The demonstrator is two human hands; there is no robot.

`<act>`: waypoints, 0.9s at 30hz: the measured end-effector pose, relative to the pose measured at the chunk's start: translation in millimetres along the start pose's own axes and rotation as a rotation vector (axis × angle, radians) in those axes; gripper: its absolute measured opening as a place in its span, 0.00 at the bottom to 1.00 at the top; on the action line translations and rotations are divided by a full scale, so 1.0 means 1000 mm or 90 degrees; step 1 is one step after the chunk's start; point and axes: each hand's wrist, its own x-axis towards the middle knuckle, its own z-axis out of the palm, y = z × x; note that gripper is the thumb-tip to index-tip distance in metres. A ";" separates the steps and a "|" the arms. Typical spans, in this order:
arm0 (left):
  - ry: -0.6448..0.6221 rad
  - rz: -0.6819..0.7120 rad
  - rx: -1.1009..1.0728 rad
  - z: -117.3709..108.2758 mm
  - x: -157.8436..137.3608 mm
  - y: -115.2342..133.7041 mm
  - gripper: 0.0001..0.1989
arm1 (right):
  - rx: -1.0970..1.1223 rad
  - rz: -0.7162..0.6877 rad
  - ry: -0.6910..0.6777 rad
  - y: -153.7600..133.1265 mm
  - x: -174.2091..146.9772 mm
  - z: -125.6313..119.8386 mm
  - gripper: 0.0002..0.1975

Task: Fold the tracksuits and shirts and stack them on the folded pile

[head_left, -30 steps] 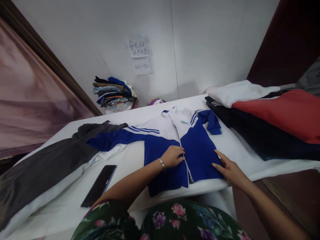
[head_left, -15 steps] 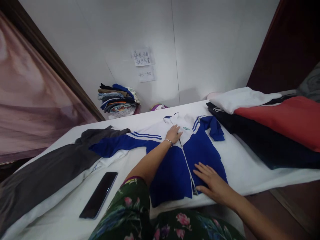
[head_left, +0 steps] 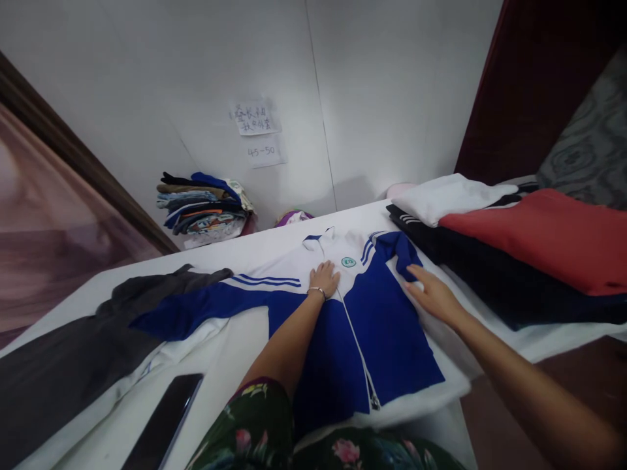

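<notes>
A blue and white zip jacket (head_left: 392, 326) lies spread face up on the white-covered table, its zip closed down the front and a green round badge on the chest. My left hand (head_left: 324, 279) rests flat on the white chest part beside the zip, fingers stretched out. At the cuff of the bent sleeve on the right is my right hand (head_left: 434, 294), its fingers extended and apart from the thumb, touching or just beside the cloth. The other sleeve (head_left: 186, 310) stretches left over dark grey clothing.
Dark grey clothing (head_left: 63, 365) and a black phone (head_left: 164, 421) lie on the left. To the right are red clothing (head_left: 533, 241), white clothing (head_left: 453, 196) and black clothing (head_left: 490, 287). A folded clothes stack (head_left: 206, 205) stands by the wall, below paper notes (head_left: 255, 119).
My right hand has moved from the jacket's lower front up to the right sleeve's cuff. My left hand stays on the chest, lying flatter. The view has shifted to the right.
</notes>
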 end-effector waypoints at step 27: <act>0.000 -0.014 0.019 -0.001 0.002 0.000 0.26 | 0.652 0.266 0.455 0.007 0.162 -0.138 0.07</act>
